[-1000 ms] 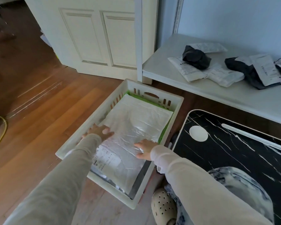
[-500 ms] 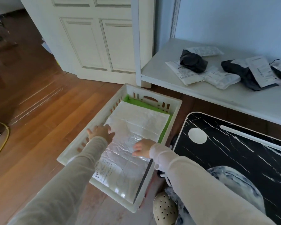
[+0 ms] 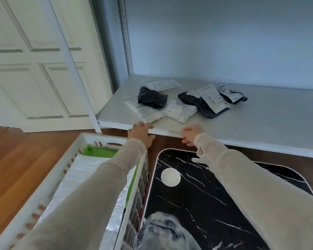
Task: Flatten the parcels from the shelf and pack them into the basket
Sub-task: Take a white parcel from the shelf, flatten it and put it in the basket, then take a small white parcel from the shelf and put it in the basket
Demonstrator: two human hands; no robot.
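Your white basket at 8 o'clock holds a flat silver parcel. Several crumpled parcels wait on the shelf at 1 o'clock. Your left hand and right hand are by its edge, loose and empty.

The white slatted plastic basket runs off the left and bottom edges. The left arm's beige sleeve covers much of the crinkled silver foil parcel inside it, and only a strip of the flat green parcel beneath shows. Label print on the white and black plastic parcels on the white shelf is too small to read. The right hand is blurred, and whether its curled fingers touch the shelf edge is unclear.
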